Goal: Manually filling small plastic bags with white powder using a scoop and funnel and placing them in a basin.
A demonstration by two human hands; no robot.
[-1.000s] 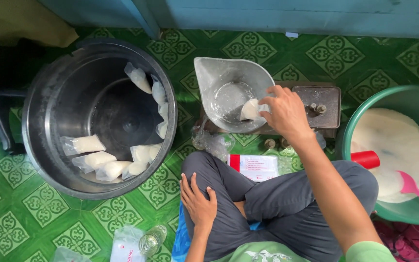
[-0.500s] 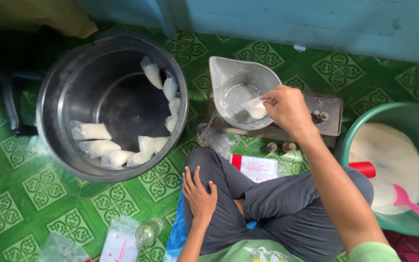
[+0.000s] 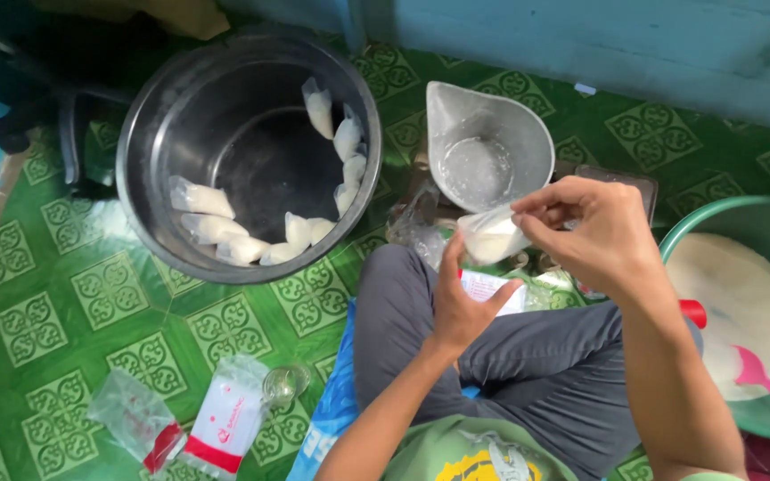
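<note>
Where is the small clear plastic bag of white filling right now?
Head view, centre-right: small clear bag pinched between both hands, above the lap, just below the grey scale bowl.

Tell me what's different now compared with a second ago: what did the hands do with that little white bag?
The right hand lifted the small filled bag out of the clear scoop and drew it toward the body. The left hand rose off the knee and now has its grip on the bag too. The scoop is left empty. The steel pot with its bags, the green basin and the pink scoop stayed put.
</note>
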